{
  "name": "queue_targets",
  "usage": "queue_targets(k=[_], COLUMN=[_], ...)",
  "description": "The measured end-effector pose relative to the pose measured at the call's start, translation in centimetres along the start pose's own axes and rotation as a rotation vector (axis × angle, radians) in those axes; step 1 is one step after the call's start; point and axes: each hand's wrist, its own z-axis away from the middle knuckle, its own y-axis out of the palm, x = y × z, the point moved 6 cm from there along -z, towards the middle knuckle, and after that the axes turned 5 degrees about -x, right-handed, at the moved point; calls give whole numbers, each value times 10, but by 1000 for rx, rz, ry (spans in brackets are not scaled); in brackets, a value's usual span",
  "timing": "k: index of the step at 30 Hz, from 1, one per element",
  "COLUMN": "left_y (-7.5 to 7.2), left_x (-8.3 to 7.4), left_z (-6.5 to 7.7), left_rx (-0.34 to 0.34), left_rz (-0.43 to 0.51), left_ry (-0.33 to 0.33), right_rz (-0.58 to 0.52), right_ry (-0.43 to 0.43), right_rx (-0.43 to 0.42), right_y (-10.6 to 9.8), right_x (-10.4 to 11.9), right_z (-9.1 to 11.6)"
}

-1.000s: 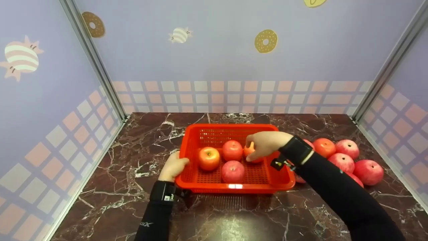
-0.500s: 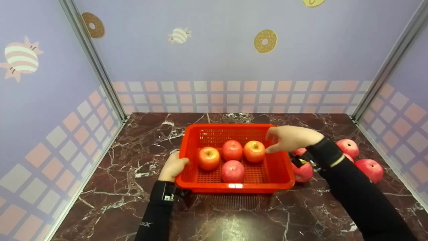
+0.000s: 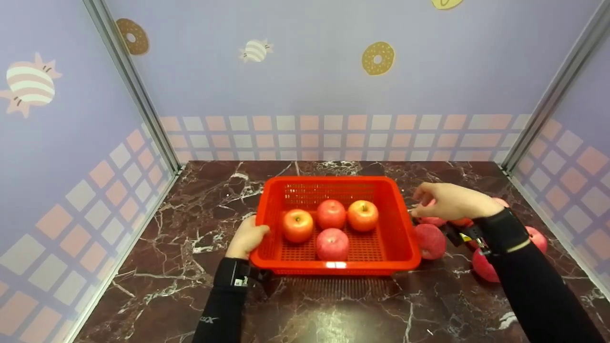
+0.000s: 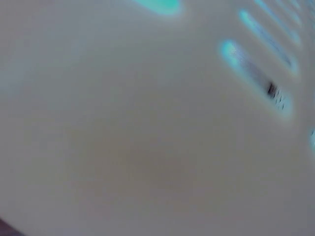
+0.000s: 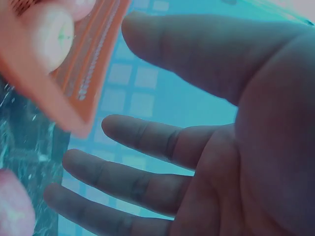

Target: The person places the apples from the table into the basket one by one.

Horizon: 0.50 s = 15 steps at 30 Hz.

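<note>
A red plastic basket [image 3: 333,267] stands on the table with several apples inside. Among these, a yellow-red apple [image 3: 298,226] is at the left, a pinkish-red apple [image 3: 332,244] at the front and a yellow-orange apple [image 3: 363,215] at the right. My left hand [image 3: 248,237] grips the basket's left rim, thumb over the inner side. My right hand [image 3: 455,200] is just right of the basket, above the loose apples. In the right wrist view its fingers [image 5: 142,137] are extended and hold nothing. A slotted surface close to the lens fills the left wrist view.
More apples lie right of the basket, partly hidden by my right hand and sleeve; a red apple [image 3: 430,242] sits near the basket's right wall, another apple [image 3: 485,267] farther forward. Patterned panels [image 3: 333,85] enclose the marbled table [image 3: 190,295] at the back and sides.
My right hand has let go of the yellow-orange apple in the basket and moved right, past the rim to above the loose apples. The left hand and basket have stayed put.
</note>
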Motion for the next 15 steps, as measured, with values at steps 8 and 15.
queue_targets(k=[8, 15], left_y=[0, -1], left_x=[0, 0], left_z=[0, 1], left_rx=[4, 3], left_rz=[14, 10], left_ry=[6, -1], right_rz=[43, 26], right_ry=[22, 25], right_rx=[-13, -8], right_y=[12, 28], right_x=[-27, -41], right_z=[1, 0])
